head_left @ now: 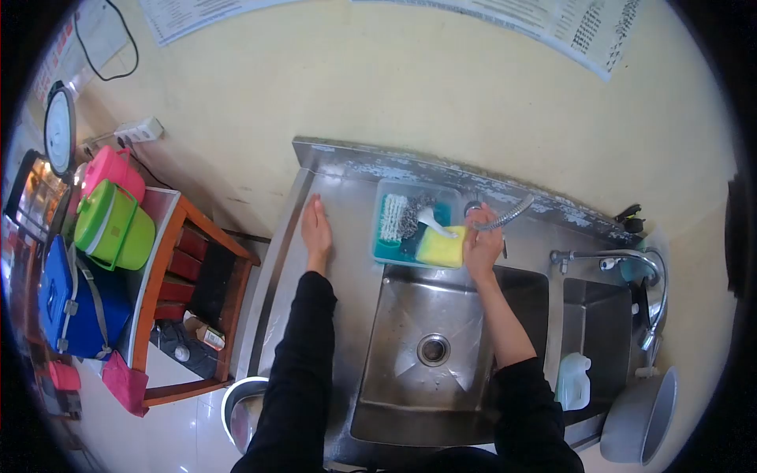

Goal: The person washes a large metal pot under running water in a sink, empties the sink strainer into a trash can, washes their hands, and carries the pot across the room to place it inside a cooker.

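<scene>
My left hand is over the steel counter, left of a clear plastic tub and apart from it. Its fingers are stretched out and it holds nothing. At the tub's right side is my right hand, fingers extended, beside the yellow sponge; whether it touches the tub cannot be made out. The plastic tub sits behind the sink basin. In it are a white-and-teal scrubber, a grey scouring pad, a white-handled brush and the yellow sponge.
A steel sink basin lies before me, with a second basin to its right. A hose faucet, a bottle and a metal pot stand right. Left are a wooden shelf and a bucket.
</scene>
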Demonstrator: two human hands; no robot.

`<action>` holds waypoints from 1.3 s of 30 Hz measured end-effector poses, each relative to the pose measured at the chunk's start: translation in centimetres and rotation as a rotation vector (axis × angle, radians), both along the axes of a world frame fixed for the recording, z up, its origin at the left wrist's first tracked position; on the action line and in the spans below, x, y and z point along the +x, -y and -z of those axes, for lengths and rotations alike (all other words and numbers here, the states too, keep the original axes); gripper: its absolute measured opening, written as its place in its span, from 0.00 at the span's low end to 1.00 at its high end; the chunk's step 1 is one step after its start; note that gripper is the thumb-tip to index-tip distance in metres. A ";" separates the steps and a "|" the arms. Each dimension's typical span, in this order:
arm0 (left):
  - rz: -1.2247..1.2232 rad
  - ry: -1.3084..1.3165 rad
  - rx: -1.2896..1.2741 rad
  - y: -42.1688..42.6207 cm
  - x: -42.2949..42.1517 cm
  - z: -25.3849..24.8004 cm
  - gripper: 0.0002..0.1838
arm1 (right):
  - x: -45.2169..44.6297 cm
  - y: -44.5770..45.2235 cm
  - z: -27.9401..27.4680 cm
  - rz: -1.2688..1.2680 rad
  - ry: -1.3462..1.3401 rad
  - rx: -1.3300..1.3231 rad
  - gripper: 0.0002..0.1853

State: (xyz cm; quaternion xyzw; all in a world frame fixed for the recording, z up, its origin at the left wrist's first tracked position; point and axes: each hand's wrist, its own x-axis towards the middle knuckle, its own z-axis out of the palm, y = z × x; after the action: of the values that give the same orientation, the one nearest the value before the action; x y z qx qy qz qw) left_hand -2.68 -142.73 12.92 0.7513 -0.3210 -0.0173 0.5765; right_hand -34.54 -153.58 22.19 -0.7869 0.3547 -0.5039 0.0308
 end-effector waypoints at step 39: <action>0.582 -0.319 0.327 -13.9 -26.1 -1.1 0.25 | -7.3 -11.4 -4.6 0.130 -0.161 0.467 0.19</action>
State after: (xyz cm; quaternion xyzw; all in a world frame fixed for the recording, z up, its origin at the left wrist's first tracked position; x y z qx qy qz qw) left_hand -28.73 -128.87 14.07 0.6988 -0.4202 -0.3484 0.4623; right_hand -41.79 -142.20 26.83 -0.7716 0.5128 -0.3448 0.1508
